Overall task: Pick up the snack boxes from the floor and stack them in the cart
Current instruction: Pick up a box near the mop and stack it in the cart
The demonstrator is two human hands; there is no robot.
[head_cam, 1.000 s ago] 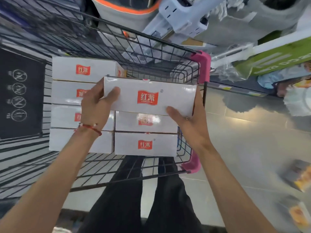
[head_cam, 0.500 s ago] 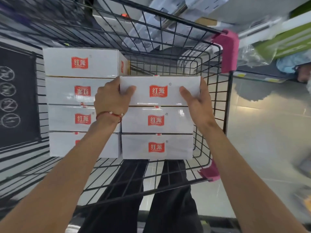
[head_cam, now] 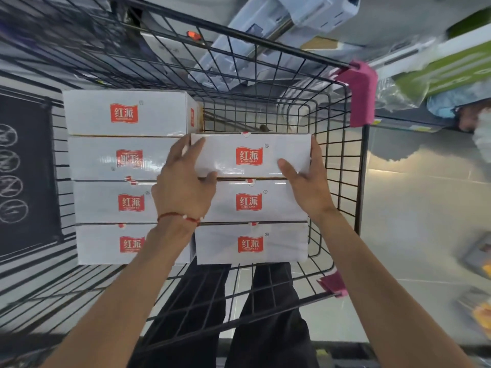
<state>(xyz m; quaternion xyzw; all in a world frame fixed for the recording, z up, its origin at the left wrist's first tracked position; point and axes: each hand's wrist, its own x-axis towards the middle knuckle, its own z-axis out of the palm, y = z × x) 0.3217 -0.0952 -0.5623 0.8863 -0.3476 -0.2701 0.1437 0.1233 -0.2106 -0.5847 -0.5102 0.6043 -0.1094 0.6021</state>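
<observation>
Both bare forearms reach forward from the lower corners of the view, converging toward the middle, with the wrists roughly level with each other. The left hand (head_cam: 183,181), a red string bracelet (head_cam: 178,217) round its wrist, is seen from the back and clasps the left end of a snack box (head_cam: 249,155), thumb hooked along the near edge and fingers (head_cam: 198,143) spread over the far corner. The right hand (head_cam: 308,181) takes the opposite end, its thumb laid flat on the top face and its fingers curled round the right side, mostly out of sight.
</observation>
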